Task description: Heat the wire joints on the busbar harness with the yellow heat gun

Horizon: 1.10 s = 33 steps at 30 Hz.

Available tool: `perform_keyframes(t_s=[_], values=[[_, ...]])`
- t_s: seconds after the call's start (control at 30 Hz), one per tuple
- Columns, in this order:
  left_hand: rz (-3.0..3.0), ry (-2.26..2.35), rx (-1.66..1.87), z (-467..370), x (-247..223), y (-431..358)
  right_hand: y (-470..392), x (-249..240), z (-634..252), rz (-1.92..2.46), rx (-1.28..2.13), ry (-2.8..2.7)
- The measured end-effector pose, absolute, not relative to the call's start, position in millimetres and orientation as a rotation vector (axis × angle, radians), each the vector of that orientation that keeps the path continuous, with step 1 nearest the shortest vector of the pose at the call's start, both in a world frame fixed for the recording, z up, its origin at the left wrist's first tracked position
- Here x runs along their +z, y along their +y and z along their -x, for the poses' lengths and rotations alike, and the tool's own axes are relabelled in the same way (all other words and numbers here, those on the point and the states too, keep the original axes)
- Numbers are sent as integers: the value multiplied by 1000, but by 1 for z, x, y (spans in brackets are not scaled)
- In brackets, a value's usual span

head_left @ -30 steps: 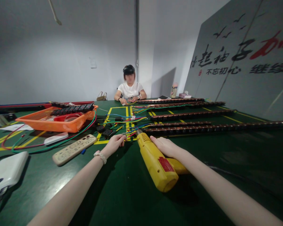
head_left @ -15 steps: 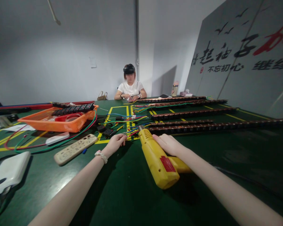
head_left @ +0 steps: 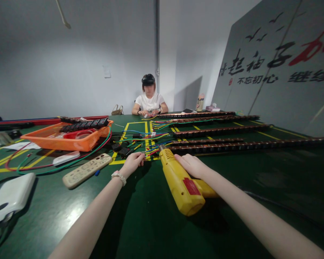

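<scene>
1. The right hand (head_left: 192, 165) gripped the blocky yellow plastic heat gun (head_left: 179, 180), nozzle by the coloured wires (head_left: 148, 151).
2. The left hand (head_left: 133, 162) pinched those thin wires on the green table (head_left: 140, 223).

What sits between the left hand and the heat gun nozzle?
In the head view, only the wire ends lie there: the left hand pinches them at its fingertips, and they run right to the heat gun nozzle, over bare green table.
</scene>
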<state>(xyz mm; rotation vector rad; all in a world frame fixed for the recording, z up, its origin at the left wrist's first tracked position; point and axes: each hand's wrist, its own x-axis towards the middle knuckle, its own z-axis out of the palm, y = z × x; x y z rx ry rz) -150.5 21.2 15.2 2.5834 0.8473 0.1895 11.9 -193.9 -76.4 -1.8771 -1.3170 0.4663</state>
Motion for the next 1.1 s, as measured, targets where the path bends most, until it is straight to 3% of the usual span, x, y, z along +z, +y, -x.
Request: perform_keyframes(t_s=[0.4, 1.1], values=[[-2624, 897, 261, 148, 15, 24, -168, -58, 19, 1803, 254, -1660], [-2694, 817, 222, 152, 15, 17, -184, -69, 8, 1873, 397, -1488]])
